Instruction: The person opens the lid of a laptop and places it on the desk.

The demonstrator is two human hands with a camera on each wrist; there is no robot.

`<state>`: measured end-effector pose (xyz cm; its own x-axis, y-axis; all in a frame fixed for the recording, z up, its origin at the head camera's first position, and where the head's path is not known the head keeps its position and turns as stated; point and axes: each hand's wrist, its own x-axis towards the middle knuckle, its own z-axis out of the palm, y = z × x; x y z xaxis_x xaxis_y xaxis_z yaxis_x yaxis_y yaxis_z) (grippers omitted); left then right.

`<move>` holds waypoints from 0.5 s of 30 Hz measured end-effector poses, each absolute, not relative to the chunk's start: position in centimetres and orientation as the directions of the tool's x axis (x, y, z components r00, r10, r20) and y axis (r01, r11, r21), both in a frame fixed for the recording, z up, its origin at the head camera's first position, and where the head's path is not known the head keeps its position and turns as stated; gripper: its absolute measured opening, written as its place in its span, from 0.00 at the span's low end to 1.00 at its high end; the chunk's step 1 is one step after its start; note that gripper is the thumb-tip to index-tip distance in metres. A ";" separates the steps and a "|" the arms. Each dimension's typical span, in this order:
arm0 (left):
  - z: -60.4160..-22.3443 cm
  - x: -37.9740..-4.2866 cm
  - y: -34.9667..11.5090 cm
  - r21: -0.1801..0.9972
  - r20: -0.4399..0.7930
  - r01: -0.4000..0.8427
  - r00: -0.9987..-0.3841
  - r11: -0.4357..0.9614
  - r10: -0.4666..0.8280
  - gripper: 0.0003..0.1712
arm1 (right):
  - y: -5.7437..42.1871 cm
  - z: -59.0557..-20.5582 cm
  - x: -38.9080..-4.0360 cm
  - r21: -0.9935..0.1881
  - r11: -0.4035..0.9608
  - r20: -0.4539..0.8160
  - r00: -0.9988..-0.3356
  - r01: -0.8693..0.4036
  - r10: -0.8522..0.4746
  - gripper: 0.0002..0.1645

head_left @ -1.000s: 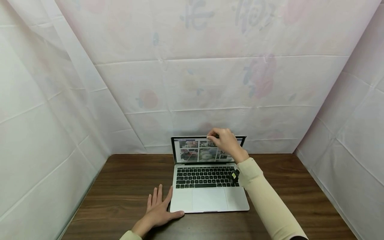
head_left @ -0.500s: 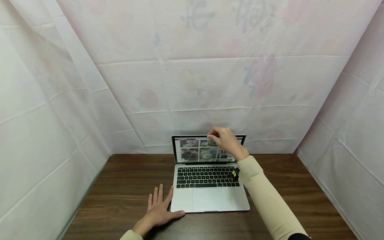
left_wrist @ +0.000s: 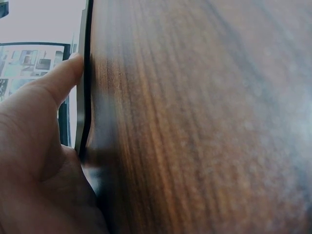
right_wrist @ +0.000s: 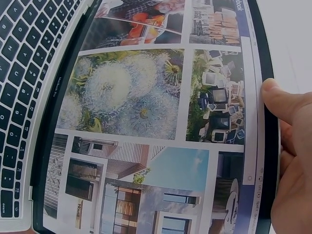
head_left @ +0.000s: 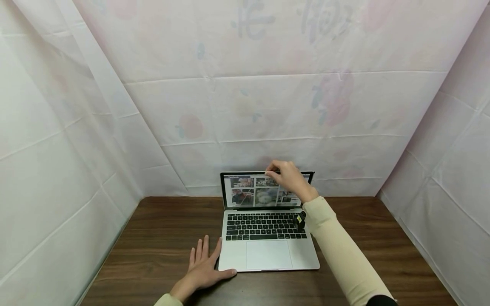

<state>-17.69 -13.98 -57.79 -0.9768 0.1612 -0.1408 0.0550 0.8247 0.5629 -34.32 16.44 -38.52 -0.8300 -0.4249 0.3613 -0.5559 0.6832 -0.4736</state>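
A silver laptop [head_left: 268,255] stands opened on the wooden table, its black keyboard [head_left: 264,226] toward me and its lit screen [head_left: 245,191] showing rows of pictures. My right hand [head_left: 288,177] pinches the top edge of the screen; in the right wrist view the thumb [right_wrist: 278,95] lies on the front bezel and the curled fingers go behind the lid. My left hand [head_left: 203,267] rests at the laptop's front left corner, fingers spread on the table along its left side. Its thumb [left_wrist: 68,73] lies against the front edge of the base.
The dark wooden table [head_left: 160,238] carries the laptop near its back edge. White printed cloth [head_left: 245,110] hangs right behind the screen and along both sides. A small black device [head_left: 300,221] with a yellow mark is at the right wrist, over the keyboard.
The screen's top edge has tilted back very slightly, with the right hand moving along with it. The left hand stays at the corner.
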 end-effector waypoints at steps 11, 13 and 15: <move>-58.1 -17.7 -14.0 0.554 -0.149 0.051 -0.976 0.831 0.159 0.73 | 16.5 -38.4 -34.7 -0.499 0.683 0.343 -0.845 -0.534 -0.410 0.07; -58.1 -17.7 -14.0 0.552 -0.152 0.049 -0.976 0.833 0.158 0.73 | 16.5 -38.4 -34.8 -0.507 0.682 0.337 -0.850 -0.527 -0.406 0.07; -58.2 -17.7 -14.1 0.548 -0.153 0.047 -0.976 0.835 0.155 0.73 | 16.5 -38.4 -34.9 -0.510 0.684 0.332 -0.853 -0.522 -0.403 0.07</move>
